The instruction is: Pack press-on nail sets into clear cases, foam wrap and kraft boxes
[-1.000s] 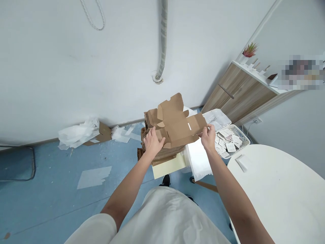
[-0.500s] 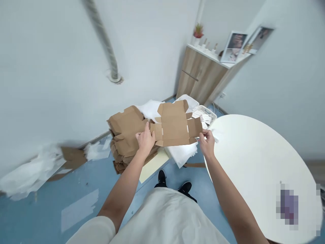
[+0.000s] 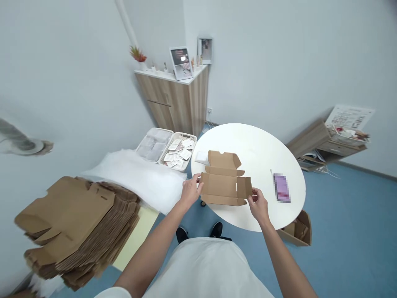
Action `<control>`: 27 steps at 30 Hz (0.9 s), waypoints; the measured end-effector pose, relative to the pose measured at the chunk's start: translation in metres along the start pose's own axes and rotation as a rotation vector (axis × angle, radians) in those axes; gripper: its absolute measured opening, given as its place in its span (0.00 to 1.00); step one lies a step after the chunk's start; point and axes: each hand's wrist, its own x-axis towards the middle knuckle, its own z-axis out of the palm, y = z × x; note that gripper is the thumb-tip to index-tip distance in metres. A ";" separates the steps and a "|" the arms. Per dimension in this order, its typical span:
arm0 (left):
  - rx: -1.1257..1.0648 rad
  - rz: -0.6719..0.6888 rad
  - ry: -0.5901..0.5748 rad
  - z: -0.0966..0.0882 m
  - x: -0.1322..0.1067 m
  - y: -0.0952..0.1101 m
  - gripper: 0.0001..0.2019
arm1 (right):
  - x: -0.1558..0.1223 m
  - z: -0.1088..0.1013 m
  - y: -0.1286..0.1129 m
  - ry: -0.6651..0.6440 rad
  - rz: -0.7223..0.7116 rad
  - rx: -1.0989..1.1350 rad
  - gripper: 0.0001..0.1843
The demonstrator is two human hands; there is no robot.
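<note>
Between my hands, over the near left part of the round white table (image 3: 248, 145), is a brown cardboard box blank (image 3: 221, 184). Its back panel lies nearly flat and its side flaps are partly raised. My left hand (image 3: 190, 191) grips the left flap between thumb and fingers. On the opposite side my right hand (image 3: 258, 203) pinches the right flap. A small white packet (image 3: 202, 157) lies on the table just behind the cardboard's left corner. To the right on the table rests a blurred purple object (image 3: 281, 188).
A tall stack of flat cardboard blanks (image 3: 77, 223) stands at the left, beside white foam sheeting (image 3: 136, 174). Behind are a white bin of clear packets (image 3: 154, 144) and a basket of white cards (image 3: 178, 152). An open cardboard box (image 3: 297, 231) sits on the floor under the table's right edge.
My view has turned right, from the stack to the table. Both hands have carried the cardboard blank over the table, and its left and right flaps have folded up somewhat.
</note>
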 end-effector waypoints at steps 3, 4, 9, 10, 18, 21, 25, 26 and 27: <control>-0.047 0.012 -0.051 0.044 0.013 0.022 0.16 | 0.002 -0.025 0.036 0.005 0.076 -0.005 0.19; -0.058 0.005 -0.075 0.057 0.016 0.026 0.16 | 0.002 -0.030 0.045 0.001 0.097 -0.003 0.19; -0.107 -0.039 -0.210 0.103 0.030 0.037 0.17 | 0.005 -0.043 0.079 0.007 0.167 0.006 0.20; -0.111 -0.047 -0.223 0.110 0.032 0.038 0.18 | 0.006 -0.043 0.084 0.007 0.176 0.009 0.21; -0.100 -0.128 -0.317 0.137 0.048 0.033 0.19 | 0.010 -0.030 0.112 0.032 0.246 0.028 0.23; -0.050 -0.073 -0.311 0.134 0.051 0.029 0.20 | 0.012 -0.026 0.115 0.035 0.259 0.019 0.24; 0.131 0.115 -0.267 0.125 0.046 0.030 0.24 | 0.013 -0.024 0.116 0.076 0.256 -0.062 0.27; 0.183 0.202 -0.278 0.124 0.044 0.032 0.25 | 0.014 -0.024 0.116 0.112 0.247 -0.101 0.28; 0.228 0.291 -0.309 0.123 0.040 0.035 0.26 | 0.015 -0.024 0.115 0.151 0.239 -0.142 0.28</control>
